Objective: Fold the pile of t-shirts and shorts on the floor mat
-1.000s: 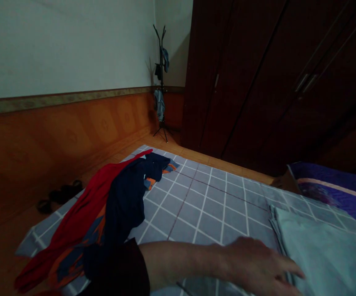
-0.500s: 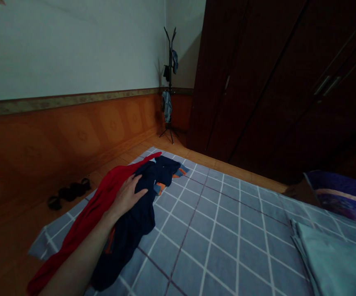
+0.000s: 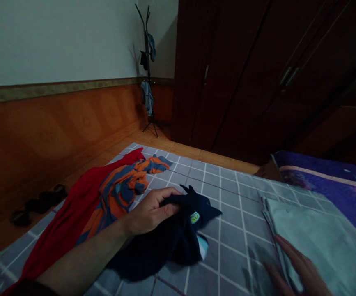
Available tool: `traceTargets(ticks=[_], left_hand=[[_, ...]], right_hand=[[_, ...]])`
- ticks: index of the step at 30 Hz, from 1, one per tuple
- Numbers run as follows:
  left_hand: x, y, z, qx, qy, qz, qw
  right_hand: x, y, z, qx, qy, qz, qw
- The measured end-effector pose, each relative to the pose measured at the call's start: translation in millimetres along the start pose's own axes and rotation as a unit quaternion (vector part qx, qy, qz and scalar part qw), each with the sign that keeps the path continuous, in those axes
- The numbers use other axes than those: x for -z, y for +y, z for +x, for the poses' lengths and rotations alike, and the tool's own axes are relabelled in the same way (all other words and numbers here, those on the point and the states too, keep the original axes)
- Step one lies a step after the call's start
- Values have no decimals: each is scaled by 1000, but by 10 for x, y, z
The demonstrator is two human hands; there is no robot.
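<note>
Navy clothing (image 3: 157,255) has shifted to six o'clock, pinched by the left hand (image 3: 150,211), apparently mid-carry, next calling for a grip from the right hand (image 3: 311,273), spread at four.

The garment I'm gripping (image 3: 156,255) is navy; to my left, orange-and-blue patterned clothing (image 3: 122,186) and red cloth (image 3: 73,207); below, grey, white-checked bedding (image 3: 235,207); right, pale blue-green fabric (image 3: 315,222).

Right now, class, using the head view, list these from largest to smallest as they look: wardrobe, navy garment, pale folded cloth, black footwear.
1. Wardrobe
2. Navy garment and pale folded cloth: too alike to rank, both near the camera and partly hidden
3. Black footwear
</note>
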State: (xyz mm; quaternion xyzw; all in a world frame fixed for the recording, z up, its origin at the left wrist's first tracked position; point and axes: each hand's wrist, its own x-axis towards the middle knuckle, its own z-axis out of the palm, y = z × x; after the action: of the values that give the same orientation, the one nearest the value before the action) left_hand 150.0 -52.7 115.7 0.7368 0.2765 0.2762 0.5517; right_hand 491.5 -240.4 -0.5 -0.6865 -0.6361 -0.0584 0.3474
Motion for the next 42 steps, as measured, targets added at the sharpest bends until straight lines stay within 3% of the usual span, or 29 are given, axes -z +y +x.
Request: traceTargets(ticks=[2, 4, 6, 7, 8, 10, 13, 15, 16, 18, 20, 22, 23, 24, 25, 26, 28, 30, 31, 35, 39, 42], left_hand=[[-88, -86, 119, 2, -23, 17, 1000], [-127, -241, 207, 5, 13, 85, 996], [-161, -373, 214, 6, 63, 164, 984], [-185, -410, 180, 12, 62, 192, 979], [-220, -427, 126, 21, 35, 215, 976], [-322, -418, -22, 39, -79, 271, 958], [-513, -411, -212, 33, -229, 394, 890], [-588, -464, -236, 24, -255, 441, 860], [-589, -505, -209, 24, -249, 442, 861], [-508, -595, -98, 29, -171, 414, 894], [-347, -665, 42, 20, 2, 369, 929], [-180, -701, 148, -15, 184, 326, 927], [-119, -711, 174, -39, 240, 310, 919], [-81, -719, 182, -60, 259, 302, 916], [-70, -730, 174, -75, 236, 301, 921], [-83, -748, 152, -84, 177, 306, 932], [-155, -807, 94, -88, 6, 337, 937], [-233, -884, 53, -81, -129, 380, 912], [-256, -916, 46, -77, -156, 399, 901], [-202, -937, 110, -48, -137, 423, 895], [-106, -901, 171, -30, -87, 418, 904], [-129, -946, 168, -47, -59, 404, 912]], right_hand=[[-200, -157, 18, 36, -40, -6, 999], [-420, -316, 45, 59, -99, 31, 993], [-599, -420, 52, 63, -128, 57, 988], [-661, -444, 46, 61, -134, 63, 987], [-704, -452, 36, 57, -134, 66, 987], [-737, -432, 15, 49, -135, 74, 987], [-722, -381, 11, 32, -131, 90, 987], [-711, -364, 21, 22, -122, 98, 987], [-709, -360, 26, 18, -117, 103, 988], [-711, -357, 30, 12, -108, 113, 988], [-716, -355, 29, 11, -103, 124, 987], [-722, -354, 29, 11, -100, 130, 986], [-725, -356, 30, 10, -98, 130, 987], [-727, -360, 32, 9, -95, 130, 987], [-728, -365, 35, 8, -92, 130, 987], [-727, -371, 39, 7, -89, 132, 987], [-717, -376, 47, 4, -88, 145, 986], [-693, -362, 53, -5, -67, 163, 984], [-677, -345, 54, -16, -48, 174, 983], [-597, -256, 58, -150, 12, 218, 964], [-527, -254, 70, -322, 36, 264, 909], [-458, -351, 71, -324, 82, 243, 910]])
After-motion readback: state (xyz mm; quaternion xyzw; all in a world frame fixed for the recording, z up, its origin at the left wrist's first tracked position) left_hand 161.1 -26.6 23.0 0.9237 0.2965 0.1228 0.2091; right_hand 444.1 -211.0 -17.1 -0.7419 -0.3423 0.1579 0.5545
